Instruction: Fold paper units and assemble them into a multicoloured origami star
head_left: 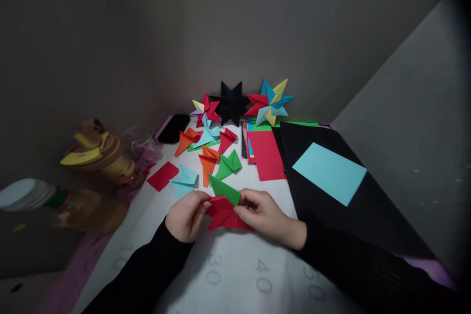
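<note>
The person's left hand [188, 213] pinches the left edge of a red folded paper [228, 220] between thumb and finger. The right hand [263, 213] pinches from the other side, its thumb lying over the red where a green folded paper [225, 189] meets it. The two pieces sit joined between the hands, just above the white counter [235, 274]. The green one is a smooth, crisp-edged flap rising to a sharp point on the side away from the person; the red one spreads toward the wrists, layered, with slanting creases and pointed corners.

Just beyond the hands lie loose pieces of the same kind: a second green piece [228, 164], an orange piece [209, 159] and, nearer the left hand, a light blue piece [184, 180] beside a flat red sheet [162, 176]. Farther beyond, a black star [231, 103] leans against the wall between two many-coloured stars. Past the right hand, a light blue sheet [330, 173] rests on black card [371, 221].
</note>
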A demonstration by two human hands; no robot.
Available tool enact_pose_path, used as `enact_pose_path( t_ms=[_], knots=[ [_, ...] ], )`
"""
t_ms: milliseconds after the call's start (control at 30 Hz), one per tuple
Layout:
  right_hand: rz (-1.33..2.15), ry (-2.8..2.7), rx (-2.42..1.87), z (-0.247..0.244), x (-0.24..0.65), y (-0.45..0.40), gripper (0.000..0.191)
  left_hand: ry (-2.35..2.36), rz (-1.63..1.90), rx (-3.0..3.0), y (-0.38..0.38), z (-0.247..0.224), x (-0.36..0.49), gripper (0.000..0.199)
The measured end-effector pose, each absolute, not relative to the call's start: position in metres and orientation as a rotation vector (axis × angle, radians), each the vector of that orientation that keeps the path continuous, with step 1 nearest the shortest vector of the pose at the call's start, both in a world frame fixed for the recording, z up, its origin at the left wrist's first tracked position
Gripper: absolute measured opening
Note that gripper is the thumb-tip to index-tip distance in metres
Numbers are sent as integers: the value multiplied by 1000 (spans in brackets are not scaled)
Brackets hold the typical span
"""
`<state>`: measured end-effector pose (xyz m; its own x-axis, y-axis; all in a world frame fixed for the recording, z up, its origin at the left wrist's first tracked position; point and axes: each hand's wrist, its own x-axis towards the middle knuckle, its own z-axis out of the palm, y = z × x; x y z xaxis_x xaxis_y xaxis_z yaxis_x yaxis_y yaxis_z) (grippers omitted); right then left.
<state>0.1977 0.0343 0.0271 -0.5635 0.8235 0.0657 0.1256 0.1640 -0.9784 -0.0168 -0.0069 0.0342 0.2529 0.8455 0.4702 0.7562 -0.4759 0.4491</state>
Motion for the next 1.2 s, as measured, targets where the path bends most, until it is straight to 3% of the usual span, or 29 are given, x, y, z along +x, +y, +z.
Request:
enact_pose_path(
  t_ms=[200, 467, 633, 933, 1200],
  knots=[
    [1398, -1828, -925, 25, 197, 37, 4, 1450, 1085, 2438, -2, 27, -20, 14],
    [1416, -1771, -938, 30, 191, 34, 12, 1501, 986, 2362, -3, 25, -9, 19],
    [1338, -1802, -1001, 29, 192, 35, 14, 1611, 996, 2132, -3, 25, -7, 25],
    [1409, -1630, -1050, 21, 193, 39, 13, 1670, 1101, 1779, 2, 20, -12, 18],
    [1419, -1593, -1053, 19, 195, 43, 16, 1663, 992, 1703, 5, 20, -20, 21]
  ],
)
